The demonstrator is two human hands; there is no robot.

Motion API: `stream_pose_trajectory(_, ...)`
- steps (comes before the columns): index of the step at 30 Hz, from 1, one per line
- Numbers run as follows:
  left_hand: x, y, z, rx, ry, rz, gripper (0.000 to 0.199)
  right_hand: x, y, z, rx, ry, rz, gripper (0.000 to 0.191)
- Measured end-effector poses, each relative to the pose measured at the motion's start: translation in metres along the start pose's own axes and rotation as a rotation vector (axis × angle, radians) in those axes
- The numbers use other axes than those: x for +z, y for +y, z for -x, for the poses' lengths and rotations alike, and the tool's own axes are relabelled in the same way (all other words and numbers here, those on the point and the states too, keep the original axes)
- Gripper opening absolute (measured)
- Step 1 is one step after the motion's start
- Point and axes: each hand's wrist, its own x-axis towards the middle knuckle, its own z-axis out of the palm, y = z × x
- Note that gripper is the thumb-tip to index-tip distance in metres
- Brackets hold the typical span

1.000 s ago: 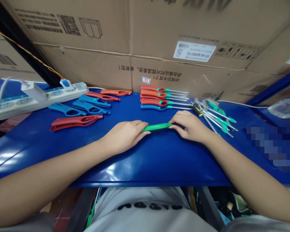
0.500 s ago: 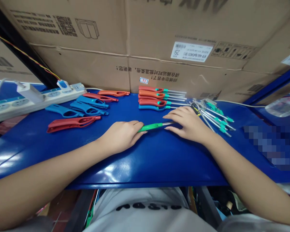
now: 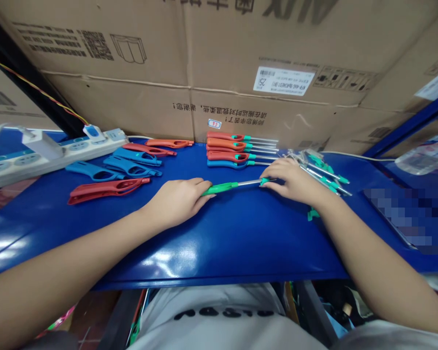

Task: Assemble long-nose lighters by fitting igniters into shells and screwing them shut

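My left hand (image 3: 177, 201) is closed around a green gas lighter handle (image 3: 222, 188) just above the blue table. From the handle's right end runs a thin metal tube (image 3: 247, 183). At the tube's far end, my right hand (image 3: 295, 181) pinches a small teal plastic piece (image 3: 264, 181) between thumb and fingers. Whether that piece sits on the tube or merely touches it, I cannot tell. Behind my hands lies a stack of red, orange and blue lighters (image 3: 229, 145) with metal tubes. Metal tubes with teal pieces (image 3: 328, 180) are heaped beside my right hand, which partly hides them.
To the left lie blue handle shells (image 3: 131, 166), a red pair (image 3: 105, 189) and an orange one (image 3: 170, 143). A white power strip (image 3: 58, 155) crosses the back left corner. Cardboard boxes (image 3: 149, 107) wall off the rear. A plastic bottle (image 3: 425, 158) lies at the right.
My right hand has shifted right along the tube, and a teal piece now shows at its fingertips. The green handle moved slightly left. Some teal pieces now show below my right wrist.
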Motion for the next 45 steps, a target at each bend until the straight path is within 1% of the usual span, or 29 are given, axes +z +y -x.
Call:
stream_pose_trajectory(5, 0.001, 0.001, 0.0, 0.04, 0.029, 0.016, 0.035, 0.006, -0.021, -0.005, -0.051, -0.039, -0.073, 0.02)
stream_pose_trajectory(8, 0.002, 0.004, 0.001, 0.068, 0.046, 0.026, 0.035, 0.011, -0.036, -0.009, -0.084, -0.059, -0.095, 0.024)
stream_pose_trajectory(11, 0.003, 0.006, 0.002, 0.091, 0.058, 0.029, 0.035, 0.014, -0.046, -0.011, -0.114, -0.076, -0.097, 0.026)
stream_pose_trajectory(17, 0.003, 0.007, 0.001, 0.093, 0.063, 0.035, 0.036, 0.01, -0.045, -0.009, -0.117, -0.049, -0.105, 0.024)
stream_pose_trajectory(22, 0.003, 0.007, 0.002, 0.097, 0.082, 0.072, 0.035, 0.008, -0.045, -0.009, -0.142, 0.006, -0.042, 0.022)
stream_pose_trajectory(26, 0.006, 0.009, 0.005, 0.109, 0.116, 0.13, 0.033, 0.012, -0.051, -0.01, -0.199, 0.054, 0.03, 0.024)
stream_pose_trajectory(33, 0.011, 0.014, 0.008, 0.085, 0.13, 0.259, 0.027, 0.024, -0.061, -0.01, -0.288, 0.135, 0.145, 0.026)
stream_pose_trajectory(42, 0.013, 0.023, 0.013, 0.066, 0.181, 0.217, 0.026, 0.032, -0.064, -0.01, -0.334, 0.231, 0.154, 0.021)
stream_pose_trajectory(45, 0.011, 0.028, 0.015, 0.064, 0.184, 0.149, 0.028, 0.033, -0.064, -0.01, -0.341, 0.224, 0.147, 0.021)
